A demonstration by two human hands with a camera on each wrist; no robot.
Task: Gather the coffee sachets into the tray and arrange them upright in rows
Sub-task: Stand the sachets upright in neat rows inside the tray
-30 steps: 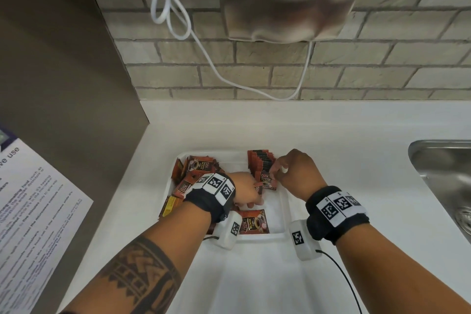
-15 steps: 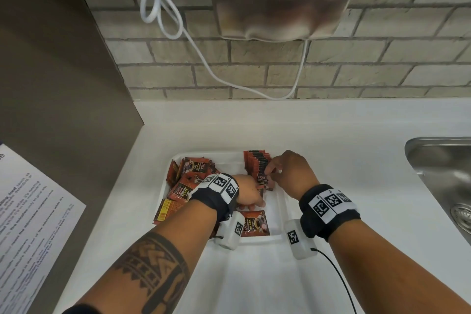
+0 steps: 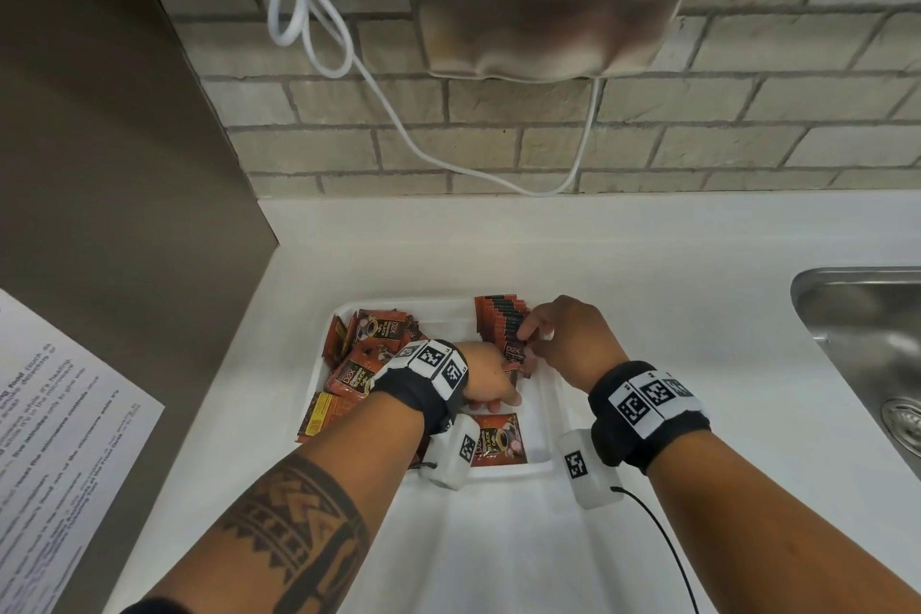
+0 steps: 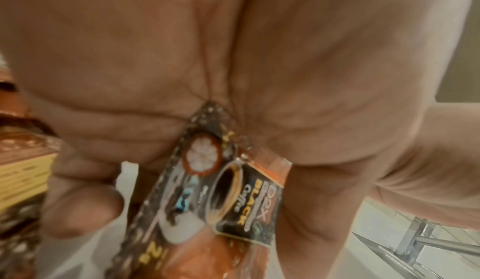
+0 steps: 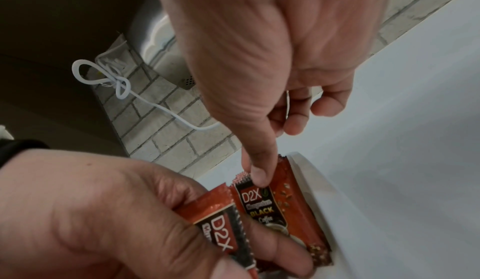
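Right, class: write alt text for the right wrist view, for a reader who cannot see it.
A right hand presses its forefinger on the top edge of an upright D2X Black Coffee sachet at the white tray wall, while the left hand pinches another D2X sachet beside it. Behind are a brick wall and a looped white cable.

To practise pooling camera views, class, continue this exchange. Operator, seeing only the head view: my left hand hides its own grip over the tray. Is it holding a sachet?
Observer: Yes. The left wrist view shows the left hand gripping a held sachet, printed with a coffee cup.
Operator: And what is the right hand doing?
Observer: In the right wrist view, the thumb tip of the right hand sits on the top edge of the front sachet, beside the tray wall. Any finger behind that sachet is hidden.
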